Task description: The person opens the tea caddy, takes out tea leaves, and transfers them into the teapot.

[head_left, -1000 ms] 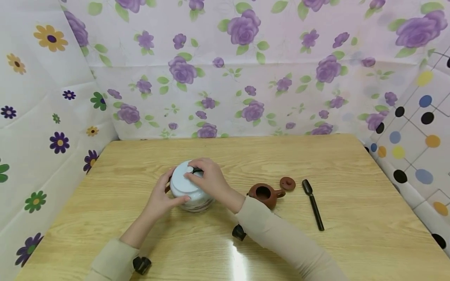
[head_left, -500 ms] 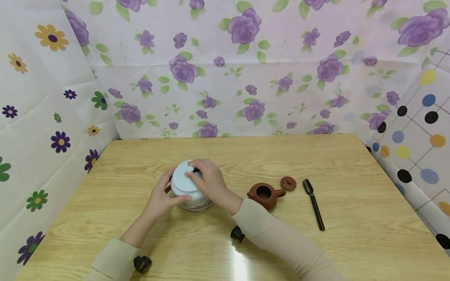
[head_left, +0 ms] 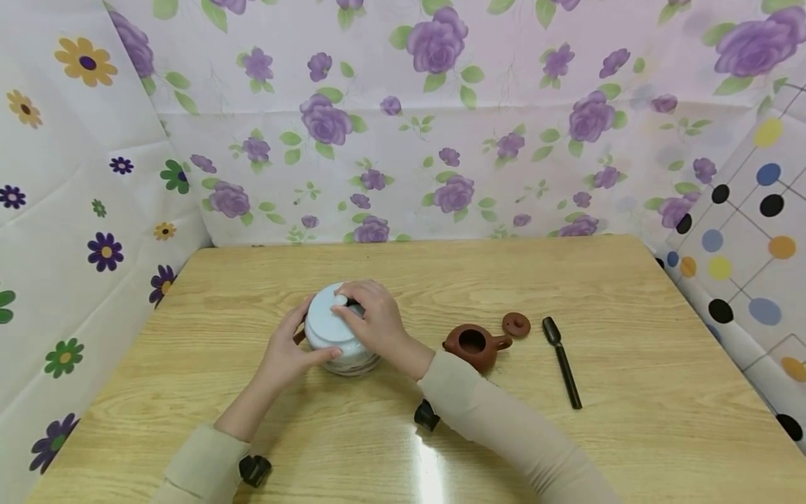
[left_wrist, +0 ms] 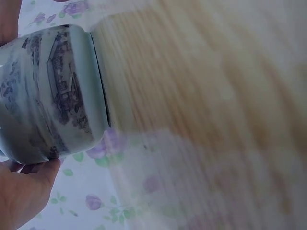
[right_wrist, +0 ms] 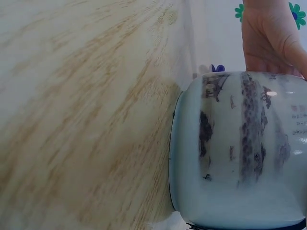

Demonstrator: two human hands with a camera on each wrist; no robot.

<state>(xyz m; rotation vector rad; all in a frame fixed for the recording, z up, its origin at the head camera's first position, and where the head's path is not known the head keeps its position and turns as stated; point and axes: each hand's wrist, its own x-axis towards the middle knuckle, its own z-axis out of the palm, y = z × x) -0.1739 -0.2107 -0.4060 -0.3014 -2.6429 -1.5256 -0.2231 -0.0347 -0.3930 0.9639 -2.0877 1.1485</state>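
A white ceramic jar (head_left: 345, 361) with a dark printed scene stands left of the table's middle. Its pale lid (head_left: 323, 320) sits on top. My left hand (head_left: 285, 355) grips the jar's left side, thumb on the near face and fingers round the far side. My right hand (head_left: 380, 320) reaches across the top and pinches the lid's knob (head_left: 341, 300) between thumb and fingers. Up close, the printed jar body (left_wrist: 57, 96) fills the left of the left wrist view. In the right wrist view the jar (right_wrist: 240, 148) rests on its base, with a hand against its far side.
Right of the jar stands a brown clay teapot (head_left: 485, 358), uncovered, partly behind the right sleeve. Its small brown lid (head_left: 516, 325) lies behind its handle. Farther right lies a dark long-handled scoop (head_left: 562, 362). Patterned cloths (head_left: 403, 175) border the wooden table (head_left: 252, 280).
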